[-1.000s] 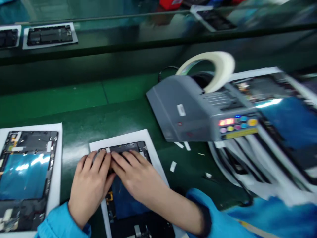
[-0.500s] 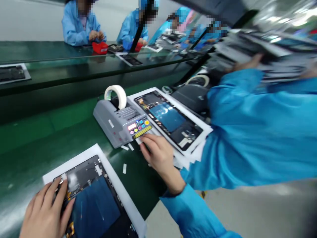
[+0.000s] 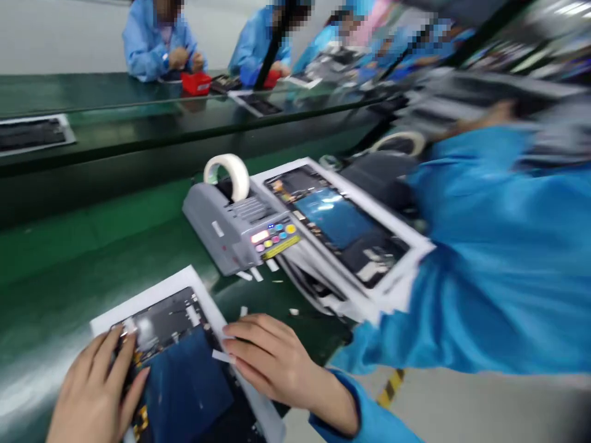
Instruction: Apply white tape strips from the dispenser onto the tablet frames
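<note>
An opened tablet with a blue film-covered battery lies on a white sheet at the lower left. My left hand rests over its left side, fingers outstretched, fingertips near a small white piece along the top edge. In my right hand a short white tape strip is pinched by one end. The strip hangs over the tablet's right edge. Behind stands a grey tape dispenser with a lit keypad and a white tape roll on top.
A second opened tablet lies on stacked sheets right of the dispenser. Tape scraps litter the green bench. A co-worker's blue sleeve reaches in from the right. More workers sit beyond the raised shelf, near a red bin.
My right hand has moved from the dispenser's front down and left to the near tablet, now with a tape strip. My left hand stays on the tablet. The view has shifted slightly.
</note>
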The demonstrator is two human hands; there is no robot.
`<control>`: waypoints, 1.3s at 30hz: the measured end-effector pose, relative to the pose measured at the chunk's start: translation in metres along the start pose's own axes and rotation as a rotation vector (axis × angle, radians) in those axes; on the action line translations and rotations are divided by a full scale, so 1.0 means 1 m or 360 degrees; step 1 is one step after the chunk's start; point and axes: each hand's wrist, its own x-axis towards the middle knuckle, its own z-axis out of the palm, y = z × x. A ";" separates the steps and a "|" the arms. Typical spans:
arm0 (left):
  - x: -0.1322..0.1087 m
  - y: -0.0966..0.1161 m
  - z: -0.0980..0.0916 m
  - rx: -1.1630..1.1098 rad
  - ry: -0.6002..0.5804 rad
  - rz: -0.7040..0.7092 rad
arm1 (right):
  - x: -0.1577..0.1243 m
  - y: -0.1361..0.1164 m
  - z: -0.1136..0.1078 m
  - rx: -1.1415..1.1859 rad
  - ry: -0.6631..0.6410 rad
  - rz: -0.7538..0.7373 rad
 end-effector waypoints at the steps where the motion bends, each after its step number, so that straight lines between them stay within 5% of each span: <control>1: 0.003 0.007 -0.009 0.0012 -0.0021 -0.0055 | 0.003 -0.008 0.009 0.0039 -0.0105 -0.0040; 9: -0.006 0.031 -0.028 -0.0202 -0.0066 -0.0141 | 0.026 -0.025 0.062 0.0091 -0.0556 -0.0154; 20: -0.006 0.036 -0.028 -0.0322 -0.0078 -0.0185 | 0.036 -0.024 0.055 0.0099 -0.0842 -0.0262; 39: -0.007 0.042 -0.031 -0.0250 -0.0153 -0.0131 | 0.062 -0.029 0.064 0.0090 -0.0947 -0.0419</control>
